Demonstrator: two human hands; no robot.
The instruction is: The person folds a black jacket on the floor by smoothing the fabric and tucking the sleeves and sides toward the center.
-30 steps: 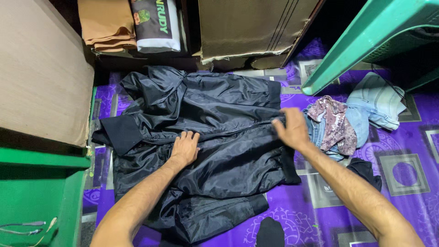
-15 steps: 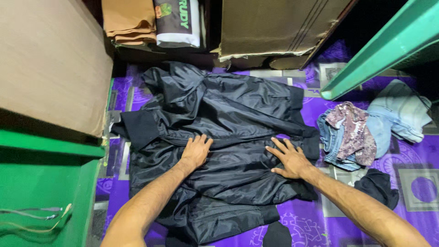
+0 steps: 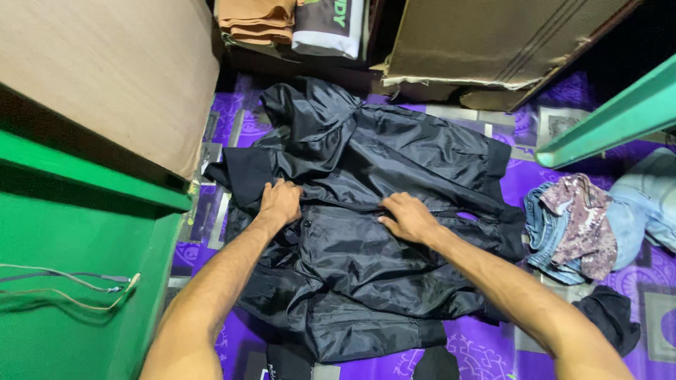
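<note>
Purple patterned floor covering [image 3: 486, 348] fills the head view, hemmed in by a green frame [image 3: 84, 211] and a tan board [image 3: 120, 77] on the left and a green bar [image 3: 605, 119] at upper right. Spread flat across the covering lies a black jacket [image 3: 366, 246], its long axis running left to right: the hood [image 3: 310, 112] and collar end lie toward the left, the ribbed hem [image 3: 507, 232] toward the right, and the zip line crosses the middle. One dark cuff [image 3: 246, 174] juts out at left. Beyond the jacket, against the far wall, stand folded tan cloth [image 3: 257, 21], a white-and-dark printed package [image 3: 327, 24] beside it, and a torn brown cardboard sheet [image 3: 493, 42]. A heap of denim and mottled pink clothing [image 3: 577, 225] sits just to the right of the hem. Both forearms reach forward from the bottom edge. The left hand [image 3: 279, 203] rests knuckles up near the cuff, fingers curled into the fabric. The right hand [image 3: 408, 217] presses on the zip line, fingers bent and together on the cloth; whether either truly pinches the fabric cannot be told.
</note>
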